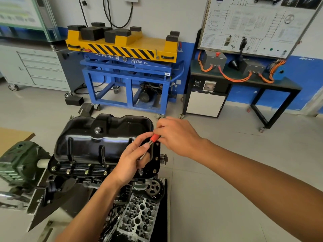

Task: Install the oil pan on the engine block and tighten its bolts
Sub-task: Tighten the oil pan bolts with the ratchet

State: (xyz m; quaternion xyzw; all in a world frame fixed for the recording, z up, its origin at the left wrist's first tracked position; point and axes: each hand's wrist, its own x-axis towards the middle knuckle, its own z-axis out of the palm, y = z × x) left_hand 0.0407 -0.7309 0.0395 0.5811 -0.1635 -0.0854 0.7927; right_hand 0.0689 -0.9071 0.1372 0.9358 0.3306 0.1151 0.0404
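Note:
A glossy black oil pan [97, 142] sits on top of the engine block [83, 179], with several bolts [86, 172] along its near flange. A wrench with a red handle [154, 137] and a chrome shaft stands over the pan's right flange, its socket [140, 171] down on a bolt. My left hand [134, 159] grips the chrome shaft near the socket. My right hand [176, 135] pinches the red handle end from the right.
A cylinder head with cam sprocket [153, 188] lies below the block on a black mat. The green engine stand [19, 165] is at the left. A blue and yellow lift cart [129, 70] and a black bench [244, 79] stand behind on grey floor.

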